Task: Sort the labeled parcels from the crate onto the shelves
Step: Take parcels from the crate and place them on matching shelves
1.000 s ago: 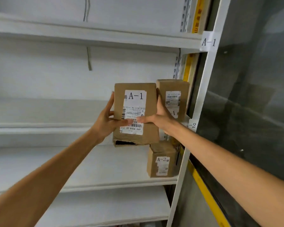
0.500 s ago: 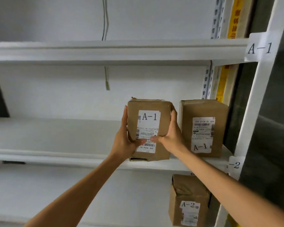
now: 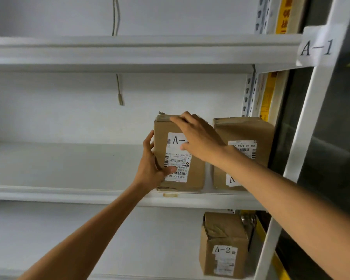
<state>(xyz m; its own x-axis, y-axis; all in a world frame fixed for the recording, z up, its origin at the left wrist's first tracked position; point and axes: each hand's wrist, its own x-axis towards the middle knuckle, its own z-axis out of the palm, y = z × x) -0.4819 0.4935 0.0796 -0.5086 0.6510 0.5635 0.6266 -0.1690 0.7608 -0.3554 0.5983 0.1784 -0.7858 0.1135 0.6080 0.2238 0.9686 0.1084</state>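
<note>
A brown cardboard parcel (image 3: pixel 194 174) with a white A-1 label stands upright on the white shelf (image 3: pixel 69 193) tagged A-1. My left hand (image 3: pixel 152 166) grips its left side, thumb across the label's lower edge. My right hand (image 3: pixel 196 136) lies over its top front, fingers reaching onto the top edge and covering part of the label. A second A-1 parcel (image 3: pixel 249 132) stands just to its right, partly behind my right forearm. One shelf lower stands a smaller parcel labeled A-2 (image 3: pixel 224 247). The crate is out of view.
A white upright post (image 3: pixel 303 138) with an A-1 tag (image 3: pixel 316 47) bounds the shelves on the right. Another shelf (image 3: pixel 129 49) runs above. A thin cord (image 3: pixel 119 93) hangs down the back wall. Left of the parcels the shelf boards are bare.
The held parcel now rests on the A-1 shelf beside the other one. My right hand has shifted from its right side up to its top front. The view moved closer.
</note>
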